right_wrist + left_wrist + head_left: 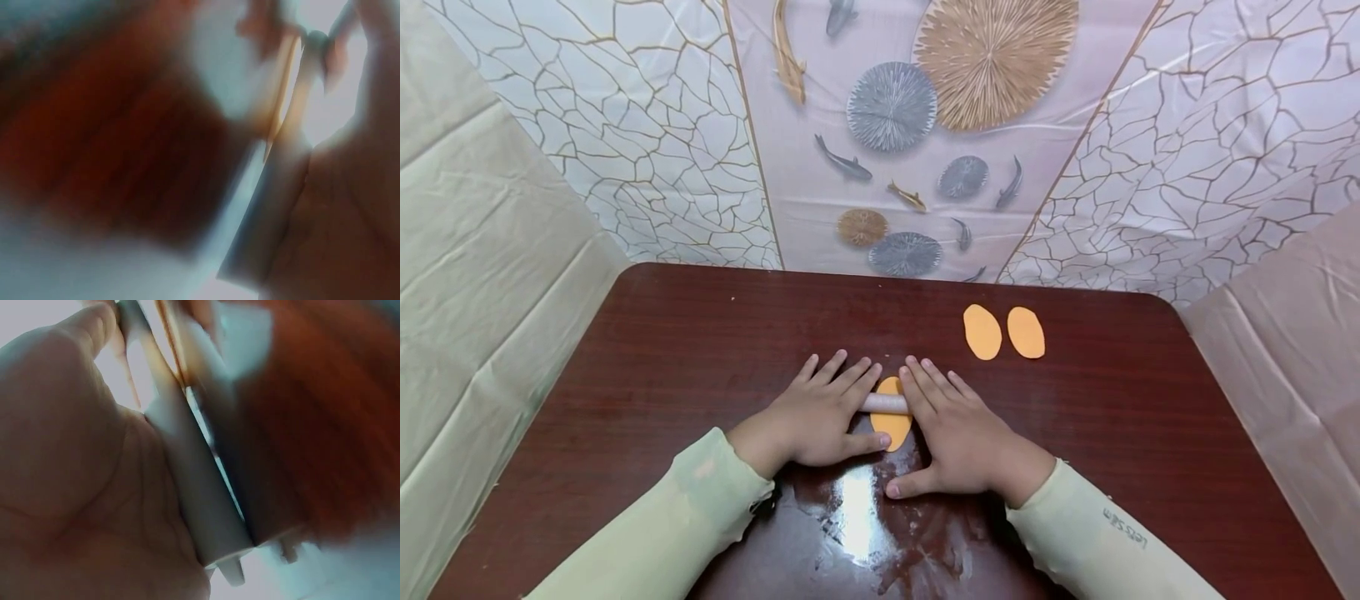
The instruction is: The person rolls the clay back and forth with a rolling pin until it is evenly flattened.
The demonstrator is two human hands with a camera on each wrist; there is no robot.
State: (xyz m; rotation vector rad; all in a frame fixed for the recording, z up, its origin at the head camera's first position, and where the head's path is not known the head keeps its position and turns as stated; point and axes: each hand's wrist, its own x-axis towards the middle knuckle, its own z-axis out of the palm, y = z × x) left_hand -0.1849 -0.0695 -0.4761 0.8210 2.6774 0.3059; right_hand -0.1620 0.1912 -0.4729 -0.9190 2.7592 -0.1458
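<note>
A pale rolling pin [886, 404] lies crosswise over an oval piece of flat orange dough [892, 429] on the table. My left hand [823, 417] lies flat over the pin's left part, fingers straight, its thumb tip over the dough's lower edge. On the pin's right part rests my right hand [958, 437], fingers extended and thumb spread toward the table's near side. In the left wrist view the pin [194, 469] runs along the palm; the right wrist view shows the pin [281, 187] against the other palm, rather blurred. The hands cover both pin ends in the head view.
Two more orange ovals, a left one [982, 332] and a right one [1026, 332], lie flat at the back right of the dark wooden table [700, 333]. Wet-looking smears [917, 542] mark the near middle. A patterned curtain [880, 192] hangs behind the table.
</note>
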